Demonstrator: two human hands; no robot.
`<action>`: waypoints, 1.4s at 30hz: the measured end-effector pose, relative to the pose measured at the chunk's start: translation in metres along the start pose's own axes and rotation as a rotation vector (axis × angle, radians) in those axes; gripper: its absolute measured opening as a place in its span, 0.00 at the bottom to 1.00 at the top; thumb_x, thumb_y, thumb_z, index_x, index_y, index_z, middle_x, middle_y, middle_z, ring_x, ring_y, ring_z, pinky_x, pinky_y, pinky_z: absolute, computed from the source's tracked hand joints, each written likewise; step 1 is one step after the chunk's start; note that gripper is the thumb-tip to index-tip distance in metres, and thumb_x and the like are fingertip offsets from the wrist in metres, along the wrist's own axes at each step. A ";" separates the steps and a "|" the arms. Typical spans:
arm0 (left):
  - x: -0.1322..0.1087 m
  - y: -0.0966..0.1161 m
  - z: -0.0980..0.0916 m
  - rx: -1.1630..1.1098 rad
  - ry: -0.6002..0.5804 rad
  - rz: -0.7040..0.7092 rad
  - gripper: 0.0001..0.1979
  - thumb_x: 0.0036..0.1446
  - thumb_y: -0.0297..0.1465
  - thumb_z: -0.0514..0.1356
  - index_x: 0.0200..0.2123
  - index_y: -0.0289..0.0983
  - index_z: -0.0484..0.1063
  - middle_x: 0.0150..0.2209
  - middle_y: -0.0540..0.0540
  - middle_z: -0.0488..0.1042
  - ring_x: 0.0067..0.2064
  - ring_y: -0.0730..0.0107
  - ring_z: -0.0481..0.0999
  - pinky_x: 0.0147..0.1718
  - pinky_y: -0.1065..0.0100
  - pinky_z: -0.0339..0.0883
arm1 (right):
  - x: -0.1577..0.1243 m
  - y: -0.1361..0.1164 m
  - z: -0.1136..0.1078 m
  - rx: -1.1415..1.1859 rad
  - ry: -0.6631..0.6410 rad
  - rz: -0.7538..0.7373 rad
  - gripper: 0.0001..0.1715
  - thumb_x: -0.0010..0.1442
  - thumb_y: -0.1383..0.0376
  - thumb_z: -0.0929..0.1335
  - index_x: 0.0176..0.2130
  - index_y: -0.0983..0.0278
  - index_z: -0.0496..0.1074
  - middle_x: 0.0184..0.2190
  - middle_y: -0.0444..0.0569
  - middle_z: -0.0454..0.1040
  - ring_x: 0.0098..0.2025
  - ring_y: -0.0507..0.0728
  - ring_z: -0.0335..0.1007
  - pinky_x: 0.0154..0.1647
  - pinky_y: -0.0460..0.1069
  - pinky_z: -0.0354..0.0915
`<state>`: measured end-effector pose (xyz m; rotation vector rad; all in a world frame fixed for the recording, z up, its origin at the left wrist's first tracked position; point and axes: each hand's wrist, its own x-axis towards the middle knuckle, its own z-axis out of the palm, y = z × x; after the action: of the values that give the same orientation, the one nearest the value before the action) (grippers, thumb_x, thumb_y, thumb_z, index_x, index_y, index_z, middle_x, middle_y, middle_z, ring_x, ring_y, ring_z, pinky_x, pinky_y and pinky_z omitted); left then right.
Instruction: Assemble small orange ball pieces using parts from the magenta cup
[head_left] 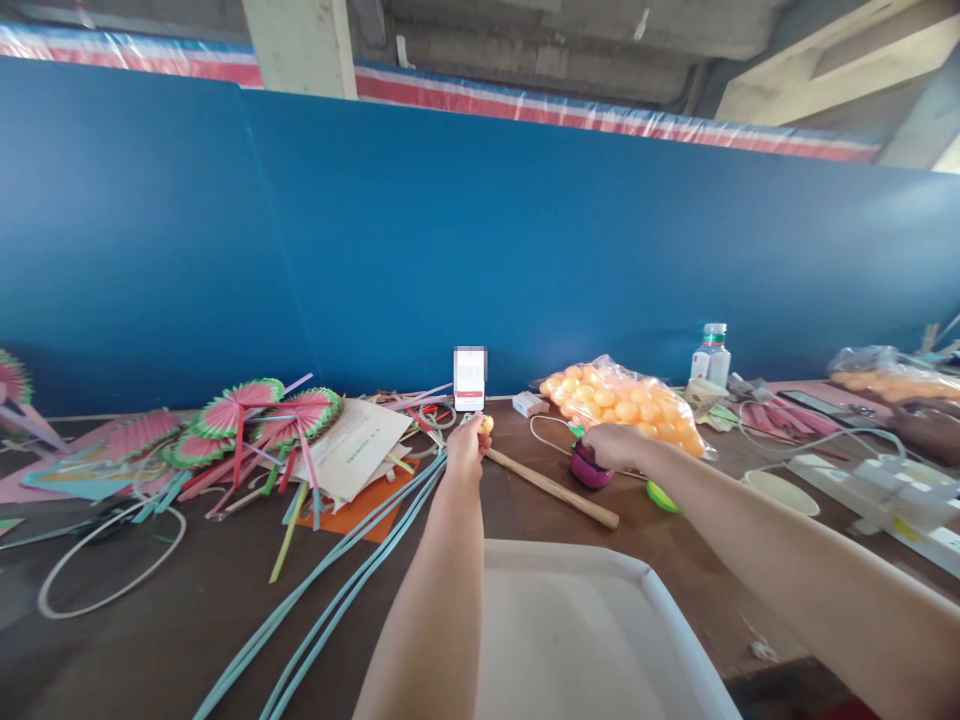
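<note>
My left hand (466,450) is stretched forward over the brown table (225,560) with its fingers pinched on a small orange ball (487,424). A wooden stick (553,489) runs from just beside that hand toward the right. My right hand (611,444) is closed over a magenta, rounded object (589,470) on the table, right in front of a clear plastic bag of orange balls (626,400). A white cord (544,437) loops between the two hands.
A white tray (592,640) lies near the front edge between my forearms. Pink and green paper fans (255,410), paper strips, light blue strips (352,580) and a white ring (112,565) cover the left. A phone (469,378), bottle (712,355), green lid (663,497), bowl (780,492) and power strip (885,490) stand right.
</note>
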<state>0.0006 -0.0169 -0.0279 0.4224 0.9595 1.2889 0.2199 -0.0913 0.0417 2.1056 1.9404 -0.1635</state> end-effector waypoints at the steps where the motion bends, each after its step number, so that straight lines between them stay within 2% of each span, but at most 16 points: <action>1: 0.000 0.000 0.000 0.001 0.000 0.002 0.11 0.49 0.34 0.69 0.31 0.33 0.72 0.24 0.49 0.72 0.22 0.80 0.69 0.28 0.73 0.66 | 0.000 0.001 0.000 0.010 0.007 -0.004 0.10 0.44 0.73 0.68 0.26 0.61 0.77 0.27 0.49 0.76 0.30 0.58 0.71 0.31 0.49 0.57; 5: 0.002 -0.001 0.000 0.006 -0.008 0.004 0.10 0.50 0.33 0.68 0.31 0.33 0.72 0.25 0.49 0.73 0.22 0.81 0.69 0.29 0.73 0.66 | -0.003 0.009 -0.002 0.068 0.049 0.001 0.08 0.47 0.69 0.67 0.27 0.60 0.77 0.28 0.46 0.75 0.31 0.56 0.70 0.30 0.48 0.55; 8: 0.002 -0.001 0.000 0.010 -0.022 0.009 0.10 0.51 0.33 0.67 0.30 0.33 0.72 0.24 0.49 0.72 0.21 0.81 0.68 0.28 0.74 0.66 | -0.004 0.016 -0.005 0.143 0.126 0.050 0.08 0.49 0.66 0.67 0.30 0.59 0.76 0.31 0.44 0.76 0.33 0.55 0.70 0.29 0.46 0.55; 14: 0.000 0.000 0.002 0.017 -0.004 -0.003 0.09 0.51 0.33 0.67 0.30 0.33 0.72 0.24 0.50 0.72 0.20 0.83 0.67 0.28 0.75 0.65 | -0.002 0.022 0.005 0.281 0.203 0.047 0.09 0.47 0.68 0.68 0.32 0.60 0.76 0.32 0.42 0.77 0.34 0.53 0.71 0.31 0.44 0.57; 18: 0.000 0.000 0.003 0.013 -0.004 -0.006 0.09 0.52 0.32 0.66 0.30 0.33 0.72 0.24 0.49 0.72 0.20 0.82 0.67 0.28 0.74 0.65 | 0.001 0.023 0.011 0.379 0.268 0.055 0.11 0.48 0.68 0.69 0.34 0.60 0.77 0.33 0.43 0.78 0.34 0.53 0.71 0.32 0.44 0.59; 21: -0.001 0.001 0.003 0.017 0.004 -0.003 0.09 0.52 0.32 0.66 0.30 0.33 0.72 0.23 0.50 0.72 0.21 0.82 0.67 0.28 0.74 0.66 | 0.006 0.018 0.006 0.501 0.366 0.040 0.11 0.51 0.66 0.68 0.36 0.61 0.78 0.34 0.46 0.79 0.36 0.54 0.72 0.35 0.45 0.62; 24: -0.002 0.001 0.004 0.039 0.016 0.003 0.10 0.50 0.33 0.68 0.30 0.34 0.72 0.24 0.50 0.72 0.22 0.81 0.68 0.29 0.73 0.67 | 0.012 -0.004 -0.005 0.700 0.513 -0.055 0.08 0.53 0.63 0.68 0.31 0.63 0.77 0.31 0.46 0.78 0.35 0.54 0.72 0.36 0.45 0.64; 28: -0.003 0.002 0.003 0.049 0.011 0.010 0.11 0.49 0.34 0.69 0.30 0.34 0.72 0.25 0.49 0.72 0.22 0.81 0.68 0.30 0.72 0.67 | 0.021 -0.062 -0.019 1.199 0.597 -0.118 0.10 0.51 0.60 0.70 0.32 0.64 0.76 0.24 0.43 0.74 0.25 0.50 0.67 0.25 0.44 0.61; 31: -0.001 0.002 0.002 0.053 0.009 0.024 0.10 0.50 0.34 0.68 0.30 0.34 0.72 0.25 0.49 0.72 0.21 0.81 0.68 0.29 0.73 0.67 | 0.029 -0.109 -0.020 1.637 0.546 -0.059 0.11 0.47 0.62 0.72 0.33 0.64 0.76 0.24 0.43 0.74 0.21 0.47 0.63 0.17 0.41 0.55; 34: 0.004 0.000 0.000 0.026 0.024 0.026 0.09 0.51 0.33 0.67 0.30 0.33 0.73 0.24 0.49 0.71 0.22 0.80 0.68 0.28 0.73 0.66 | 0.039 -0.140 -0.005 1.968 0.468 0.004 0.11 0.43 0.66 0.74 0.31 0.64 0.75 0.23 0.43 0.73 0.20 0.46 0.62 0.14 0.40 0.53; 37: 0.009 -0.002 -0.003 0.002 0.057 0.040 0.09 0.50 0.32 0.68 0.30 0.33 0.73 0.25 0.48 0.72 0.23 0.79 0.70 0.28 0.73 0.67 | 0.050 -0.149 0.018 2.093 0.403 0.087 0.10 0.43 0.67 0.74 0.31 0.63 0.75 0.26 0.43 0.76 0.20 0.46 0.63 0.14 0.39 0.55; 42: 0.009 -0.004 -0.005 0.018 0.079 0.075 0.09 0.49 0.33 0.68 0.30 0.33 0.74 0.29 0.46 0.74 0.26 0.76 0.72 0.30 0.71 0.68 | 0.060 -0.134 0.042 2.111 0.360 0.113 0.11 0.44 0.66 0.75 0.30 0.61 0.73 0.27 0.42 0.77 0.20 0.46 0.63 0.14 0.40 0.58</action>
<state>-0.0004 -0.0107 -0.0371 0.4278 1.0307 1.3741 0.0967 -0.0363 -0.0307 3.0790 1.5746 -3.0069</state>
